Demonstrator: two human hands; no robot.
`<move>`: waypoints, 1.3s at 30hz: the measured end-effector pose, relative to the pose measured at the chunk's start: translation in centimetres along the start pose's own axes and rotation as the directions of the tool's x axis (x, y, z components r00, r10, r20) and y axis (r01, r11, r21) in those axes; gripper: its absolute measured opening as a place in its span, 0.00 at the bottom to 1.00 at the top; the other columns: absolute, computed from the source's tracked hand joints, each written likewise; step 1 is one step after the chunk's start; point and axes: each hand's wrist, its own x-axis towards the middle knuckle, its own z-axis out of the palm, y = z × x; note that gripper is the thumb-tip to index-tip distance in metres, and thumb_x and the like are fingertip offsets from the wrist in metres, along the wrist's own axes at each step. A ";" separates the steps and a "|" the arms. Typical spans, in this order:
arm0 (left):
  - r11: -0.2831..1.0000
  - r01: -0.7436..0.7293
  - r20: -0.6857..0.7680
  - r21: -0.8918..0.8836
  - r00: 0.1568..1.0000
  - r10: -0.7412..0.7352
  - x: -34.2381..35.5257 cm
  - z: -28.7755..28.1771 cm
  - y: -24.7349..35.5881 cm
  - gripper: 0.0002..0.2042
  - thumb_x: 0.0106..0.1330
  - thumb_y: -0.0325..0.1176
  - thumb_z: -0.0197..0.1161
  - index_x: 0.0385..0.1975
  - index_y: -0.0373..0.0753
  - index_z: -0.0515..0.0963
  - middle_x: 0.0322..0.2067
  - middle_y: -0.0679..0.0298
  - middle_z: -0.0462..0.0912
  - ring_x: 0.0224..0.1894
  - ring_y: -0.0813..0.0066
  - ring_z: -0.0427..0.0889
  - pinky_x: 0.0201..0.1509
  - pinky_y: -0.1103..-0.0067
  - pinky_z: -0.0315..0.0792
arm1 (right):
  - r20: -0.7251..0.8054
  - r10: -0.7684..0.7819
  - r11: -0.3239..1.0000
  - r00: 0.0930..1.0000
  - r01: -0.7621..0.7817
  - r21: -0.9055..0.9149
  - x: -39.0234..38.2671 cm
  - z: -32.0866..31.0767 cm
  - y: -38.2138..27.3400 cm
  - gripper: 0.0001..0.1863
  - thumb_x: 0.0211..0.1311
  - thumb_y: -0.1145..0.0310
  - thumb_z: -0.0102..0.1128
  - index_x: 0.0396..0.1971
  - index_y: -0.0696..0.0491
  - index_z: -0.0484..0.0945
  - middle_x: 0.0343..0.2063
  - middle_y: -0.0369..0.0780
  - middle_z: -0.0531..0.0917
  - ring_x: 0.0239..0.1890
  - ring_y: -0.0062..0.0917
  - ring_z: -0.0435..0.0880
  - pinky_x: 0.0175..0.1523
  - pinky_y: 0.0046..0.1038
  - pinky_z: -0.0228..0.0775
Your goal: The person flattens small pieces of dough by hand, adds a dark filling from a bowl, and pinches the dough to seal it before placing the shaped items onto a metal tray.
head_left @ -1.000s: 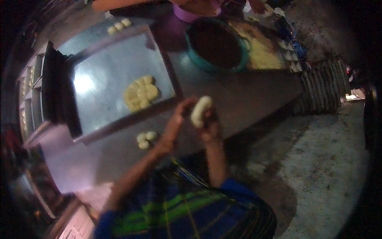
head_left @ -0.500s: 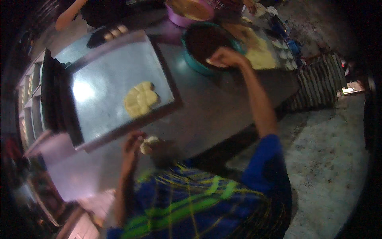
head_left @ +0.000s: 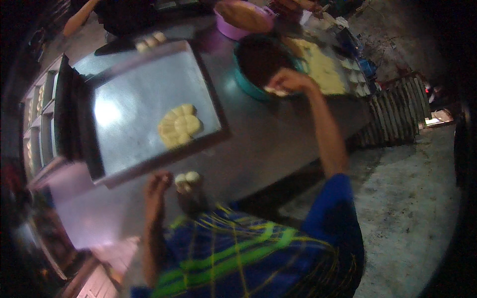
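My right hand (head_left: pixel 292 81) is over the near rim of a teal basin (head_left: pixel 251 90) with dark contents. Its fingers are closed on a small pale piece of dough (head_left: pixel 276 91). At the table's near edge, my left hand (head_left: pixel 159 183) has its fingers drawn together; blur hides whether anything is in them. Just right of it sits a small cluster of pale dough balls (head_left: pixel 188 179). Ahead lies a shallow metal tray (head_left: pixel 144 89), carrying a curved group of joined yellowish dough balls (head_left: pixel 180 125) near its right front corner.
A purple basin (head_left: pixel 233 33) with brown contents stands beyond the teal one. Flattened yellow dough (head_left: pixel 320 67) lies on the right. More dough balls (head_left: pixel 150 42) sit behind the tray. A rack with trays (head_left: pixel 43 111) stands left; another person's arm (head_left: pixel 79 19) shows far left.
The view has shifted slightly. My left hand has drawn a little left, away from the dough balls beside it. My right hand stays at the teal basin, the pale piece now showing more.
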 end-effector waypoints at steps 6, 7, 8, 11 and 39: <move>0.902 0.322 0.358 -0.289 0.910 -0.211 0.5 4.5 1.3 0.23 0.71 0.48 0.59 0.57 0.37 0.74 0.52 0.57 0.80 0.56 0.65 0.79 0.61 0.71 0.70 | -0.166 -0.229 0.605 0.959 0.274 0.748 -2.3 11.2 -8.4 0.24 0.64 0.71 0.64 0.60 0.52 0.72 0.46 0.34 0.82 0.46 0.21 0.82 0.50 0.26 0.76; 0.857 0.352 0.423 -0.377 0.888 -0.179 0.9 5.7 1.4 0.25 0.72 0.49 0.58 0.59 0.37 0.72 0.55 0.57 0.78 0.59 0.64 0.77 0.62 0.70 0.69 | -0.209 -0.354 0.468 0.912 0.366 0.805 -1.9 14.3 -9.7 0.27 0.65 0.71 0.63 0.63 0.51 0.68 0.49 0.35 0.81 0.49 0.23 0.83 0.53 0.28 0.77; 0.798 0.392 0.496 -0.457 0.857 -0.136 1.4 7.2 1.5 0.26 0.72 0.51 0.56 0.61 0.37 0.71 0.58 0.57 0.76 0.61 0.63 0.75 0.64 0.69 0.68 | -0.242 -0.338 0.370 0.909 0.365 0.854 -2.1 17.1 -11.1 0.28 0.65 0.72 0.62 0.65 0.51 0.66 0.51 0.36 0.80 0.51 0.24 0.82 0.55 0.29 0.76; 0.699 0.412 0.520 -0.585 0.852 -0.068 0.4 9.9 4.9 0.27 0.72 0.51 0.56 0.63 0.38 0.68 0.59 0.58 0.74 0.62 0.64 0.73 0.65 0.68 0.67 | -0.312 -0.318 0.113 0.895 0.362 0.925 -2.5 23.8 -14.4 0.32 0.66 0.75 0.60 0.68 0.50 0.60 0.56 0.38 0.77 0.55 0.26 0.79 0.60 0.31 0.74; 0.984 -0.047 0.133 -0.169 0.989 0.070 -2.4 6.0 7.3 0.10 0.66 0.24 0.62 0.46 0.34 0.76 0.43 0.60 0.80 0.45 0.75 0.80 0.50 0.76 0.77 | -0.447 -0.737 0.676 0.507 0.543 -0.498 -7.2 26.9 -19.8 0.20 0.52 0.71 0.69 0.47 0.51 0.82 0.43 0.43 0.81 0.43 0.35 0.84 0.40 0.34 0.80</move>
